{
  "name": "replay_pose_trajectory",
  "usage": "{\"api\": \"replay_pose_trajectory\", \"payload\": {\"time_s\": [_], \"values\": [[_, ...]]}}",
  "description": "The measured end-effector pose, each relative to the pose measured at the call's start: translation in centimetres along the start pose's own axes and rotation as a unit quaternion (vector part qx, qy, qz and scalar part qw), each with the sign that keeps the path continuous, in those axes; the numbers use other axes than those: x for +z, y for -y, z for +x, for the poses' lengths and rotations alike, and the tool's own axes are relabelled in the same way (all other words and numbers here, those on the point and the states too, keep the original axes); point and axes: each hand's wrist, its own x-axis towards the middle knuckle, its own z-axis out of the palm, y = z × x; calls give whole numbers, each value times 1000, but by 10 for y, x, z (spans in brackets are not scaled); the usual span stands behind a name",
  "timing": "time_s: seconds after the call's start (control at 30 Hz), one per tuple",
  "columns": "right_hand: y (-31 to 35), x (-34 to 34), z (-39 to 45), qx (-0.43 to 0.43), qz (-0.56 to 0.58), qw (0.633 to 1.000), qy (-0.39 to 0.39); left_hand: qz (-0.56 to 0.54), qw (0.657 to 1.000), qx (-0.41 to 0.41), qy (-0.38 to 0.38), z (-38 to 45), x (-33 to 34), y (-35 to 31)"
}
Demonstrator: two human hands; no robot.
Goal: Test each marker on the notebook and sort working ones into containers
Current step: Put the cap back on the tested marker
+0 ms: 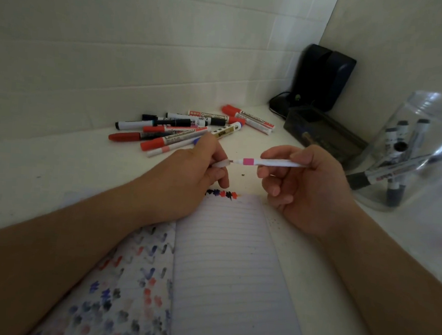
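Lined paper notebook (229, 260) lies under my arms. Right hand (305, 190) grips the thin white pink-banded marker (270, 162) sideways, tip facing the white cap (221, 164) pinched in my left hand (196, 170).

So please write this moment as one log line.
left hand: holds cap | right hand: holds pink marker | tip: just off cap | above notebook

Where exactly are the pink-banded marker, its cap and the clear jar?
pink-banded marker (273, 163): head view, on its white barrel beside the pink band.
cap (221, 164): head view, on the white cap pinched in the left hand.
clear jar (428, 109): head view, on its upper glass wall.
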Motion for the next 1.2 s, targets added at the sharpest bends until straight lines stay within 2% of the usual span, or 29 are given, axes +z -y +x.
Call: {"api": "replay_pose_trajectory", "payload": {"time_s": [0.23,0.33,0.43,0.57,0.77,0.9,1.0,1.07,1.13,1.2], "values": [[-2,5,0,0,-58,998,-38,30,999,2,-30,2,2,5],[-1,6,1,-13,-70,996,-50,10,998,4,-61,2,4,6],[-3,7,1,-27,-89,995,-46,-38,995,10,-89,3,2,11],[-4,7,0,-21,-91,995,-43,-75,994,-6,-83,5,0,17],[-5,9,7,-14,-104,994,-31,-49,994,2,-98,4,0,19],[-5,5,15,7,-102,995,-11,-32,994,-39,-97,7,2,15],[-12,9,12,-12,-145,988,-55,-2,992,-56,-117,5,5,9],[-13,18,5,-26,-176,979,-99,41,993,-50,-101,0,0,3],[-9,28,-10,-27,-186,974,-126,147,987,-33,-54,-5,-13,-7],[-2,32,-33,-26,-163,978,-129,246,968,3,-44,-9,-28,-26]]}}
